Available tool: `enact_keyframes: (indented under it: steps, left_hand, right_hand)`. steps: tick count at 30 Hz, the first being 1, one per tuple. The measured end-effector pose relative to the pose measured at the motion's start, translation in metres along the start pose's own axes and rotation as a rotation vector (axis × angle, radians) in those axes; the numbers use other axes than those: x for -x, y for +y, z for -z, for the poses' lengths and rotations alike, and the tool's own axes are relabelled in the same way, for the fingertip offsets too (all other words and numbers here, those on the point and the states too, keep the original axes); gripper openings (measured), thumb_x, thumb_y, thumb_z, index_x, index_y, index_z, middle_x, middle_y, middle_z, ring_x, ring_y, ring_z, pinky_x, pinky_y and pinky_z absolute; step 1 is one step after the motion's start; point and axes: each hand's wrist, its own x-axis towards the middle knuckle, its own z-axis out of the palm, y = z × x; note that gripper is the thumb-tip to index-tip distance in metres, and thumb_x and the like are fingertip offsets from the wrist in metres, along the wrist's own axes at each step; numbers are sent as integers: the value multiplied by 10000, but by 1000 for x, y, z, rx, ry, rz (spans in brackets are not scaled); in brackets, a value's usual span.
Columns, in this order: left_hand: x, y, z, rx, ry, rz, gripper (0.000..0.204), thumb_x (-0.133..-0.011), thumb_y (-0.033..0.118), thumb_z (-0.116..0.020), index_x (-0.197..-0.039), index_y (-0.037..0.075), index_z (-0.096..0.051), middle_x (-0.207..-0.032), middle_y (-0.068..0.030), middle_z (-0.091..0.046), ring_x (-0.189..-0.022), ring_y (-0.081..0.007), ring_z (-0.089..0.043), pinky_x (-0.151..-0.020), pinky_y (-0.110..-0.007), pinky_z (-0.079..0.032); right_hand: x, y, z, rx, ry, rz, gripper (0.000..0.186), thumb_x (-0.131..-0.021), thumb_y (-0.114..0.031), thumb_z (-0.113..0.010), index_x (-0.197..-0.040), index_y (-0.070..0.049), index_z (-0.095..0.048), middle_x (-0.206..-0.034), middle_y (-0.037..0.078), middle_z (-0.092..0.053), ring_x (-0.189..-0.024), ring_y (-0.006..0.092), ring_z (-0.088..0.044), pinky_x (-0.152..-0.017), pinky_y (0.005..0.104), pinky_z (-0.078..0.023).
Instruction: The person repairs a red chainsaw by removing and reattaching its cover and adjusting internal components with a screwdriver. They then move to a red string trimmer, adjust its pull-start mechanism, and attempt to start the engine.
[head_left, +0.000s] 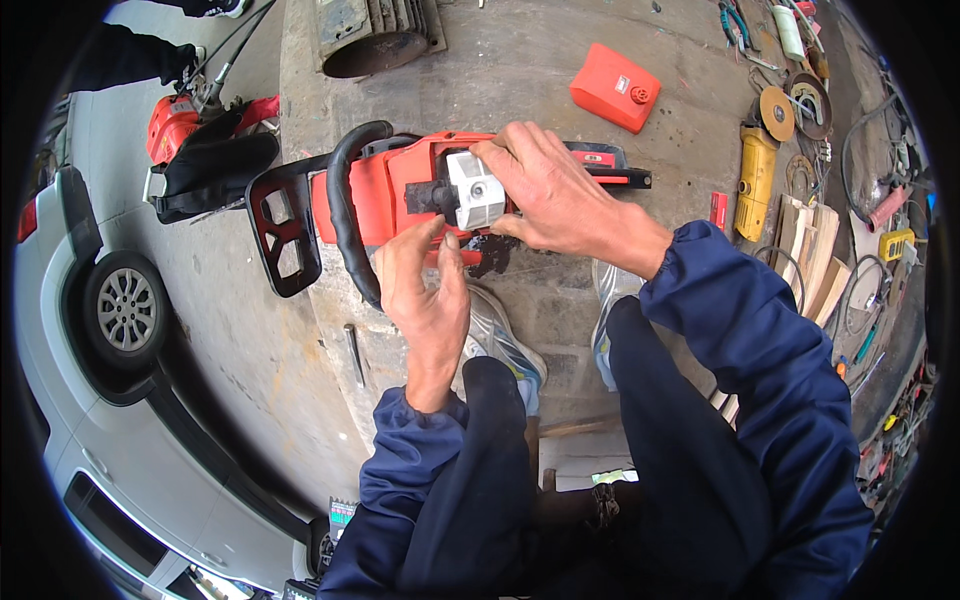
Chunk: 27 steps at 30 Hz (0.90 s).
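Chainsaw [385,192] beneath right hand [560,195] (palm down, gripping silver part [476,198]).

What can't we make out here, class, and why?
In the head view:
Metal part, right end: hidden by right hand.
Silver car, roof: cut off at left rim.
Standing person, upper body: cut off at upper-left rim.
Red container, label print: too small.

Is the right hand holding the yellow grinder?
No, the right hand grips the silvery part, and the yellow grinder lies apart, farther right.
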Motion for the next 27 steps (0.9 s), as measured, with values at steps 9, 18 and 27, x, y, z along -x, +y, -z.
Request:
enact_keyframes:
  steps: [9,18,27]
  left_hand:
    - [-1,-2,0,-16,-14,-1,313,-856,-51,-806,-1150,30,-735,-1071,-126,-742,-959,-300,-658,-879,-408,-518]
    - [0,0,5,18,-23,43,233,-961,36,-771,-1193,28,-754,-1121,-119,-739,-1011,-249,-670,-903,-356,-530]
    - [-2,5,31,66,97,-10,318,-827,-84,-769,-1128,17,-746,-1105,-131,-737,-999,-315,-665,-904,-414,-525]
  right_hand:
    - [-3,-5,-1,30,58,-8,636,-696,-154,-897,-1214,59,-596,-1132,204,-550,-1070,398,-572,-897,490,-482]
    - [0,-2,0,-16,31,-38,782,-695,-189,-926,-1345,53,-566,-1154,212,-530,-1079,410,-566,-943,494,-490]
    - [-10,-11,4,49,-67,-87,848,-678,-179,-890,-1411,45,-528,-1150,215,-519,-1071,412,-569,-940,481,-494]
